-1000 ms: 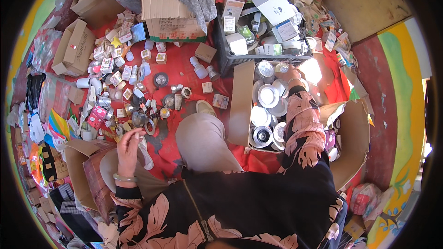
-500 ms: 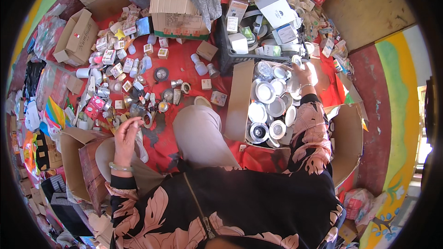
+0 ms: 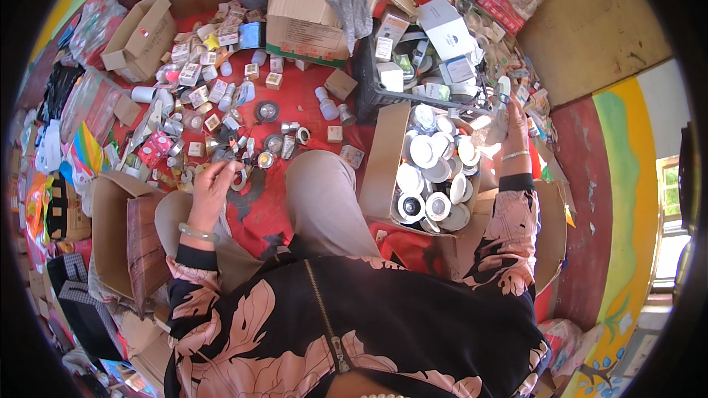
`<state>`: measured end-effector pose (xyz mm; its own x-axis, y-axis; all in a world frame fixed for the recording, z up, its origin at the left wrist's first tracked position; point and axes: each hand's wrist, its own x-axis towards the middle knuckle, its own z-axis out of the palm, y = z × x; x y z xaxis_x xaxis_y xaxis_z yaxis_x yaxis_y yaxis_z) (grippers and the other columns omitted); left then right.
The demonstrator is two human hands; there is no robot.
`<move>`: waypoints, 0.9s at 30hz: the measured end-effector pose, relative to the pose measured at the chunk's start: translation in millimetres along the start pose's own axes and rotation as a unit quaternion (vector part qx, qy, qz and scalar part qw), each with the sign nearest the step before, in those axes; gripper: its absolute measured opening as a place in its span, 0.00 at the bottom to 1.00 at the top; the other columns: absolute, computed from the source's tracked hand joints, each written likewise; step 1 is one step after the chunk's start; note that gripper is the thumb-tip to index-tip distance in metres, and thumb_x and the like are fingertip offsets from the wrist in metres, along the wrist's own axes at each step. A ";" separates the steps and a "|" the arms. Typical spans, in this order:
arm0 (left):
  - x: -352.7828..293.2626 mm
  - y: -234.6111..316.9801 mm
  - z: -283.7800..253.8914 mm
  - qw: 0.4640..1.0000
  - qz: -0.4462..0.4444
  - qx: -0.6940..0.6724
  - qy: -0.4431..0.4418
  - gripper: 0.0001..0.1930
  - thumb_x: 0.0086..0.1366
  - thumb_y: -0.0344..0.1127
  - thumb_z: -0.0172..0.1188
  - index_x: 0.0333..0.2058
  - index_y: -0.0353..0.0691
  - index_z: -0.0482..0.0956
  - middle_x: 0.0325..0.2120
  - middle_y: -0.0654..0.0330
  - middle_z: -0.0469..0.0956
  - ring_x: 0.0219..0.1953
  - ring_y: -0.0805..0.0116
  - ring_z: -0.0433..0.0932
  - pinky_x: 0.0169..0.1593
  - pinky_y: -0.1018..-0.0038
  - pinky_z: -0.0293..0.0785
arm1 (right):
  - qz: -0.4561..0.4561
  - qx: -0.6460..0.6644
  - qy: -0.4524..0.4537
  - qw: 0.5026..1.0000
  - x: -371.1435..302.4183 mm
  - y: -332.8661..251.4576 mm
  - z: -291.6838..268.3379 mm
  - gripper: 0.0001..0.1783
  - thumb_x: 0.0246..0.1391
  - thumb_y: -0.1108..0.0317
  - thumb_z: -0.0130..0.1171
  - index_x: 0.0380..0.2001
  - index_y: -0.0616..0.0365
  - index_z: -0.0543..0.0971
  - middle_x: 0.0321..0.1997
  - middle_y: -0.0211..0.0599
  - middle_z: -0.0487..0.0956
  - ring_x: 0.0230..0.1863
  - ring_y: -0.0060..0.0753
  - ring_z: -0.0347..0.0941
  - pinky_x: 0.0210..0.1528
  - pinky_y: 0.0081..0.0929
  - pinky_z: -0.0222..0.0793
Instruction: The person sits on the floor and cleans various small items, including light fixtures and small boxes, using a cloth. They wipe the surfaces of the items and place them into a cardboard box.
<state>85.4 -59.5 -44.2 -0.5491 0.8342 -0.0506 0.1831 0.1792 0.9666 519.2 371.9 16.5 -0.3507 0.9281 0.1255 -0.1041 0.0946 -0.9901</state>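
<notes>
— Where was my left hand (image 3: 214, 186) relative to the cardboard box of round white lamp fittings (image 3: 434, 177)?

— Well to the left of that box, past my bent knee (image 3: 317, 191). Its fingers were closed on a small silvery ring (image 3: 237, 179), low over the red floor cloth (image 3: 295, 99).

— And my right hand (image 3: 510, 124)?

— Just beyond the box's far right corner, raised, fingers wrapped round a small white piece (image 3: 503, 92). I couldn't tell what kind. Loose small cartons (image 3: 221, 29) lay scattered far left of the box.
</notes>
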 end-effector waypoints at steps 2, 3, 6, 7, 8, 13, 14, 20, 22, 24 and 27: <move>-4.7 -3.9 -4.0 1.000 -0.004 0.010 0.017 0.12 0.64 0.35 0.51 0.31 0.31 0.78 0.26 0.64 0.78 0.23 0.81 0.70 0.36 0.81 0.70 | -0.008 -0.004 -0.051 0.999 -17.1 -29.2 38.3 0.37 0.49 0.50 0.59 0.56 0.63 0.64 0.51 0.33 0.72 0.50 0.27 0.68 0.51 0.24 0.63; -6.3 -1.4 -0.1 0.999 0.028 0.002 0.041 0.11 0.64 0.35 0.52 0.29 0.33 0.78 0.14 0.69 0.69 0.18 0.84 0.64 0.23 0.84 0.59 | -0.026 0.020 -0.102 0.994 -26.7 -42.0 57.0 0.39 0.48 0.47 0.59 0.56 0.63 0.64 0.49 0.34 0.73 0.49 0.28 0.69 0.50 0.25 0.64; -5.3 -9.0 0.7 0.999 0.026 -0.021 0.043 0.10 0.63 0.34 0.53 0.30 0.32 0.78 0.15 0.67 0.70 0.18 0.83 0.64 0.23 0.84 0.60 | -0.005 0.012 -0.130 0.991 -52.9 -80.3 105.5 0.45 0.42 0.40 0.60 0.55 0.65 0.64 0.49 0.36 0.73 0.49 0.28 0.69 0.50 0.25 0.65; -3.7 -12.8 0.4 0.998 0.048 -0.029 0.043 0.10 0.62 0.33 0.53 0.29 0.32 0.78 0.19 0.63 0.74 0.21 0.81 0.67 0.25 0.82 0.63 | -0.006 0.010 -0.144 0.990 -57.8 -87.7 118.0 0.46 0.41 0.39 0.61 0.55 0.65 0.64 0.48 0.36 0.73 0.49 0.29 0.70 0.51 0.26 0.65; -1.5 -19.4 -0.1 0.998 0.049 -0.037 0.031 0.09 0.62 0.32 0.53 0.32 0.32 0.78 0.24 0.62 0.75 0.24 0.79 0.70 0.29 0.81 0.65 | -0.008 0.008 -0.158 0.987 -63.2 -95.5 131.4 0.47 0.40 0.39 0.61 0.54 0.66 0.64 0.48 0.37 0.73 0.49 0.29 0.70 0.51 0.26 0.64; -14.7 2.5 8.3 0.978 -0.001 -0.203 -0.047 0.20 0.61 0.30 0.55 0.52 0.37 0.66 0.46 0.61 0.71 0.50 0.71 0.69 0.53 0.76 0.65 | 0.000 0.013 -0.300 0.954 -101.6 -138.0 221.8 0.50 0.36 0.38 0.62 0.55 0.67 0.63 0.49 0.46 0.73 0.51 0.34 0.69 0.54 0.27 0.61; -22.8 16.5 7.6 0.970 -0.028 -0.232 -0.072 0.22 0.61 0.31 0.55 0.54 0.38 0.65 0.48 0.61 0.69 0.52 0.70 0.67 0.55 0.76 0.63 | 0.001 0.019 -0.331 0.944 -110.3 -143.7 238.6 0.51 0.35 0.38 0.62 0.55 0.68 0.63 0.50 0.48 0.73 0.51 0.35 0.69 0.55 0.28 0.60; -69.1 66.2 4.6 0.957 0.288 0.021 0.017 0.21 0.59 0.34 0.58 0.50 0.35 0.67 0.44 0.58 0.72 0.45 0.71 0.72 0.47 0.77 0.67 | 0.049 0.079 -0.495 0.864 -156.2 -153.8 313.7 0.55 0.32 0.44 0.63 0.59 0.68 0.57 0.55 0.46 0.68 0.54 0.35 0.66 0.58 0.27 0.57; -89.8 84.6 -5.4 0.985 0.169 -0.014 -0.024 0.17 0.60 0.34 0.56 0.46 0.34 0.70 0.38 0.60 0.75 0.37 0.73 0.74 0.40 0.79 0.69 | 0.044 0.104 -0.543 0.832 -171.3 -144.6 339.9 0.54 0.33 0.45 0.64 0.59 0.68 0.57 0.58 0.44 0.65 0.58 0.34 0.62 0.59 0.27 0.54; -100.7 72.9 -14.5 0.988 0.150 -0.006 -0.015 0.10 0.63 0.33 0.51 0.38 0.33 0.75 0.26 0.61 0.77 0.28 0.74 0.75 0.34 0.80 0.70 | 0.083 0.094 -0.573 0.810 -187.6 -142.7 359.4 0.53 0.33 0.48 0.65 0.59 0.67 0.57 0.58 0.43 0.65 0.59 0.34 0.61 0.60 0.27 0.52; -126.2 71.5 -23.1 0.977 0.005 -0.210 0.034 0.11 0.65 0.33 0.48 0.37 0.32 0.75 0.26 0.61 0.77 0.27 0.74 0.75 0.33 0.80 0.70 | 0.074 0.046 -0.594 0.800 -209.6 -134.1 382.4 0.50 0.33 0.55 0.67 0.60 0.61 0.58 0.56 0.43 0.67 0.58 0.32 0.62 0.53 0.25 0.60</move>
<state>149.0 -164.0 37.1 -0.6044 0.7958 -0.0368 -0.1530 -0.0706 0.9857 250.7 27.0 147.2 -0.9966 -0.0749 0.0329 -0.0283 -0.0617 -0.9977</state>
